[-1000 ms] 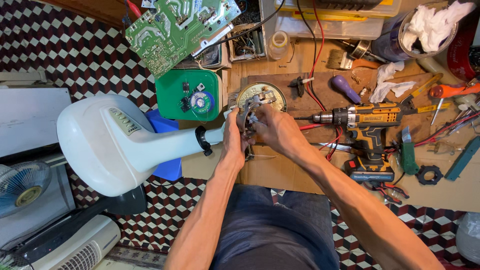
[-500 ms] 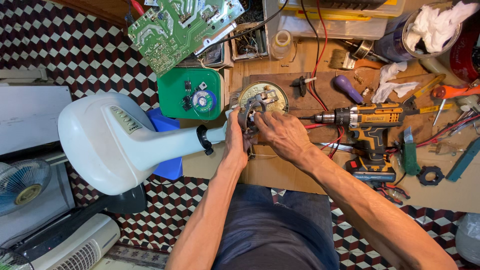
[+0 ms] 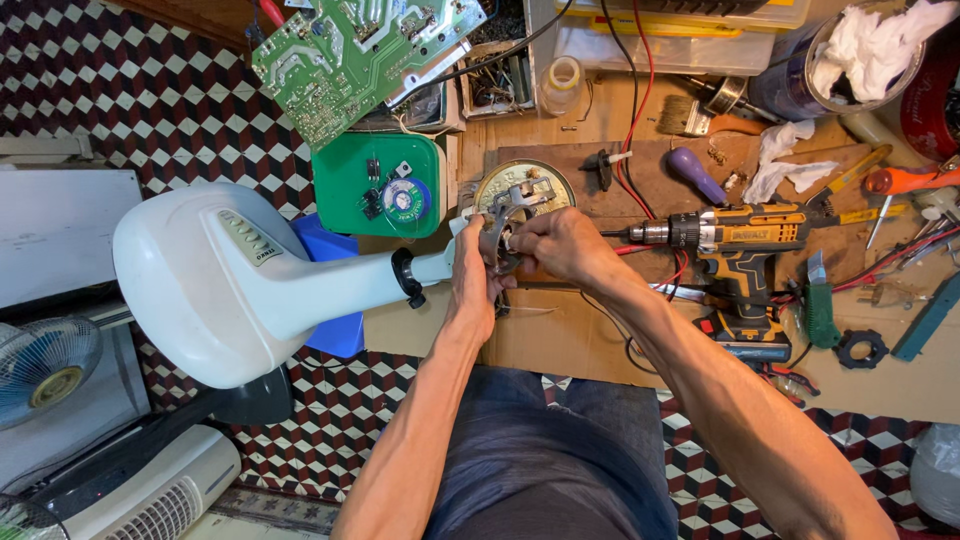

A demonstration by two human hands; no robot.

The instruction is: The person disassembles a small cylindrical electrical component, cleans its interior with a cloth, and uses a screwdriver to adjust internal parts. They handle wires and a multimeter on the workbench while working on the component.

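A white fan stand (image 3: 215,280) with a rounded base and a slim neck lies sideways, its neck reaching onto the wooden workbench (image 3: 560,340). At the neck's end sits a grey metal motor bracket (image 3: 508,222). My left hand (image 3: 472,280) grips the neck end just below that bracket. My right hand (image 3: 560,245) is closed on the bracket from the right, fingers pinching it. A round brass-coloured motor part (image 3: 540,180) lies just behind the hands.
A yellow-and-black cordless drill (image 3: 735,250) lies right of my hands. A green circuit board (image 3: 355,55) and green tray (image 3: 375,185) sit behind left. Screwdrivers (image 3: 695,175), brush, red wires, rags and small tools crowd the right. Fans stand on the chequered floor at left.
Both hands stay at the bracket with only small finger shifts. The view has shifted slightly; the fan stand and drill have not moved.
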